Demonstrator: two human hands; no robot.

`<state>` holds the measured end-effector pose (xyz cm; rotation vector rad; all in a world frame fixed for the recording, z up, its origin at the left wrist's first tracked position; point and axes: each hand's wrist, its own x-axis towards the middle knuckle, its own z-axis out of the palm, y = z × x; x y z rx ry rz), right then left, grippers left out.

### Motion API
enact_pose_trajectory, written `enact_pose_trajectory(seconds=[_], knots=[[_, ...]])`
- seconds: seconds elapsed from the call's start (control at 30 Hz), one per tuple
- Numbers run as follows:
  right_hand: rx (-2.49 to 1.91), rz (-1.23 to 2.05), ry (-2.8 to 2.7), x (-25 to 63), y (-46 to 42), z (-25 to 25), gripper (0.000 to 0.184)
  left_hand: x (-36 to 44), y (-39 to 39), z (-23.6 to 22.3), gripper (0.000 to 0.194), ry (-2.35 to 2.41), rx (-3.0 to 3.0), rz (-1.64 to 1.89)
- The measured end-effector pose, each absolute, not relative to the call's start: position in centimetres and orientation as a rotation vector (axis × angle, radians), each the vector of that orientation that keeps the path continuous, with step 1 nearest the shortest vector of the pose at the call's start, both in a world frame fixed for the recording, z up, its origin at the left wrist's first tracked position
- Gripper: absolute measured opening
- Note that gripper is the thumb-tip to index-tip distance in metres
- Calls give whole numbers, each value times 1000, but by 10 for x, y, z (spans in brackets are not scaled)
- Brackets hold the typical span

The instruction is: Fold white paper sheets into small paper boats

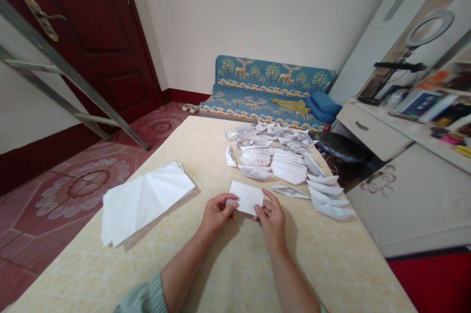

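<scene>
My left hand (218, 214) and my right hand (270, 221) pinch the side edges of a small white paper rectangle (247, 197), a little above the cream table top (235, 273). To the left lies a loose stack of large creased white paper sheets (145, 200). Ahead of my hands is a heap of folded paper pieces (272, 153), some printed. Several white folded paper boats (327, 200) lie in a row along its right side, and one flat folded piece (290, 192) lies closer to my right hand.
An aluminium ladder (62, 72) leans before a dark red door (84, 43) at left. Beyond the table stands a blue deer-patterned sofa (257, 90). At right are a dark round stool (340, 147), a white drawer desk (371, 129) and a ring light (430, 28).
</scene>
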<state>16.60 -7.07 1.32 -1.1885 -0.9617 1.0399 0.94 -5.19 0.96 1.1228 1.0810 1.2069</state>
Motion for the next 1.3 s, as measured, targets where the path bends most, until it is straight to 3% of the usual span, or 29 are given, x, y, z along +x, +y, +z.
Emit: enact_pose_trajectory(seconds=[0.1,0.3,0.63,1.2,1.3], knots=[[-1218,1060,-938,167,-70,11,41,8,-53,10,34,1087,1127,1199],[-1288,1020,-945,169,-71,9,36,7,-53,10,41,1055,1113,1220],[-1288,1000,-915,171,-70,6,38,3,-57,20,37,1056,1164,1283],[-1155,1182,-872,167,-74,11,46,1,-56,15,47,1038,1130,1264],[-1223,1068,-972,170,-72,6,38,1,-58,19,47,1044,1148,1295]])
